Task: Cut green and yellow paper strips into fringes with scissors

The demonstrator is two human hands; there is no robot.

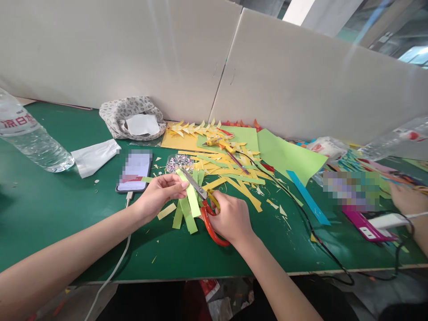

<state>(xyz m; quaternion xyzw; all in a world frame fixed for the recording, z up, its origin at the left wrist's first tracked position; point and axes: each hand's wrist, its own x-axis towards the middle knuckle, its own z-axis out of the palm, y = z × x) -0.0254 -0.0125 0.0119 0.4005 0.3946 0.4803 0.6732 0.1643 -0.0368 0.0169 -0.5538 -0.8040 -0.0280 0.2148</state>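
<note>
My left hand [165, 194] pinches a light green paper strip [193, 200] near its upper end. In my right hand [232, 216] is a pair of scissors [210, 219] with one red and one yellow handle loop. The scissor blades point up and left and lie along the strip beside my left fingertips; whether they are cutting into it I cannot tell. More green strips [187, 217] lie on the table just under my hands. Behind them spreads a pile of yellow and green paper strips [230, 167], with a yellow glue gun [220, 143] on top.
A charging phone [134, 167] and a water bottle [36, 133] are to the left, near a patterned cloth bag [130, 111]. Green paper sheets [290, 154] and a blue strip [307, 198] lie to the right. A black cord crosses toward a magenta power strip [368, 227], near another person's hand [409, 198].
</note>
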